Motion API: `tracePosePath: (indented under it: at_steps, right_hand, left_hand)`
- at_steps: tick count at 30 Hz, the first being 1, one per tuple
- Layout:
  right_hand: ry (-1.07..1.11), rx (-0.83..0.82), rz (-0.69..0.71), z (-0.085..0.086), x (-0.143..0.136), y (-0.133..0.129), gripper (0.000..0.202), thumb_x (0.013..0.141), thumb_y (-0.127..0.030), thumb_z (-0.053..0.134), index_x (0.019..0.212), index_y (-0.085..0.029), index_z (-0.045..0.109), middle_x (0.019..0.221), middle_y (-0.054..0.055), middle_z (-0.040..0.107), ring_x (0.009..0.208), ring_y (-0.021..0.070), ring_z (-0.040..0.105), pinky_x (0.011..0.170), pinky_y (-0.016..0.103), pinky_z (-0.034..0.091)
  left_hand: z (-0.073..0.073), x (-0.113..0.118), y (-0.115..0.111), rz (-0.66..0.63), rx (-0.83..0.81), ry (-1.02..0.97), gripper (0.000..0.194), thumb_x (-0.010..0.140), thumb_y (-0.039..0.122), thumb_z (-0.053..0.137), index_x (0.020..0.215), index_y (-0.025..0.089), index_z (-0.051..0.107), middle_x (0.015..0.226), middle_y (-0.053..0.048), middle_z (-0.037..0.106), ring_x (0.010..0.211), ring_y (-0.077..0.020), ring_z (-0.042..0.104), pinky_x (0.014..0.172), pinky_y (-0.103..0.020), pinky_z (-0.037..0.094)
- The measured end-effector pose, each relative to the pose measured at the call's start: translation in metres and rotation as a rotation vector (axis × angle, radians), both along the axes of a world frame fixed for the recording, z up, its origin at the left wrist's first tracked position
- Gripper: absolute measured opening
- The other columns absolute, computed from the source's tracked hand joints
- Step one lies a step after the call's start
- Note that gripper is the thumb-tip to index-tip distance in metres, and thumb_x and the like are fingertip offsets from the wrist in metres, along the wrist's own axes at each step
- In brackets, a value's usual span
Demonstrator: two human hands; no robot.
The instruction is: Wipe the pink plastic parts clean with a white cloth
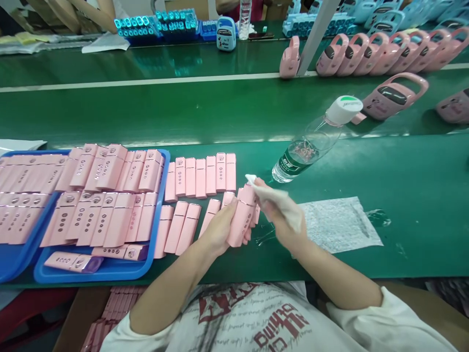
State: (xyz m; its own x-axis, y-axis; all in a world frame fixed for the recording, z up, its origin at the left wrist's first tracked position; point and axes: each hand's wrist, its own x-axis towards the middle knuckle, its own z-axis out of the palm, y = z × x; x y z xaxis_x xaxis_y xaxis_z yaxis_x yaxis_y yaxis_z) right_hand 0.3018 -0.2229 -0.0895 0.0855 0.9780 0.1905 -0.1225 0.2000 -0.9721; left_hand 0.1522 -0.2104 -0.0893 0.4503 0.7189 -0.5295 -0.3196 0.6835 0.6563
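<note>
My left hand is closed around a pink oblong device with a row of small buttons and a shiny band near its top. A white cloth is gripped in my right hand, its folded edge at the upper end of the device. Behind and below the held device, a bit of another pink piece shows; I cannot tell whether my left hand holds it. Similar pink devices lie in two rows on the green table, left of my hands. A white textured sheet lies beside my right forearm.
Blue trays of pink devices stand at the left. A clear bottle with a white cap tilts behind my right hand. Pink handled cases line the conveyor's far right. People sit opposite, near blue parts.
</note>
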Motion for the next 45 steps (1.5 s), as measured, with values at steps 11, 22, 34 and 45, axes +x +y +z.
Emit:
tracePosePath:
  at_steps: [11, 22, 34, 45]
  right_hand:
    - [-0.633, 0.512, 0.265, -0.017, 0.007, 0.007, 0.049, 0.089, -0.020, 0.055, 0.136, -0.030, 0.046, 0.141, 0.002, 0.045, 0.139, 0.0181, 0.027, 0.115, 0.046, 0.030]
    - [-0.481, 0.258, 0.274, -0.015, 0.009, 0.005, 0.037, 0.087, -0.021, 0.054, 0.123, -0.028, 0.060, 0.120, 0.004, 0.065, 0.110, 0.0197, 0.062, 0.094, 0.036, 0.052]
    - [-0.182, -0.236, 0.128, -0.003, 0.023, 0.025, 0.044, 0.073, -0.049, 0.061, 0.102, -0.016, 0.063, 0.089, 0.005, 0.068, 0.079, 0.0211, 0.062, 0.070, 0.032, 0.049]
    - [-0.439, -0.114, -0.136, -0.023, 0.035, 0.048, 0.060, 0.069, -0.056, 0.058, 0.114, -0.015, 0.057, 0.119, 0.013, 0.063, 0.110, 0.0274, 0.058, 0.097, 0.043, 0.043]
  left_hand:
    - [-0.002, -0.005, 0.001, 0.098, 0.112, 0.086, 0.051, 0.079, 0.063, 0.056, 0.085, 0.013, 0.068, 0.056, -0.003, 0.063, 0.055, -0.0166, 0.060, 0.055, -0.027, 0.046]
    - [0.002, -0.012, 0.016, 0.358, 0.220, 0.104, 0.039, 0.078, 0.038, 0.067, 0.110, 0.016, 0.062, 0.100, -0.006, 0.068, 0.094, -0.0197, 0.063, 0.081, -0.029, 0.050]
    - [-0.008, -0.006, 0.004, -0.074, 0.999, 0.635, 0.050, 0.088, 0.032, 0.051, 0.135, 0.017, 0.045, 0.126, -0.016, 0.053, 0.106, -0.0238, 0.057, 0.085, -0.038, 0.052]
    - [-0.036, 0.022, -0.015, -0.588, 1.634, 1.589, 0.053, 0.092, 0.016, 0.035, 0.143, 0.003, 0.032, 0.150, -0.020, 0.031, 0.140, -0.0310, 0.027, 0.111, -0.054, 0.027]
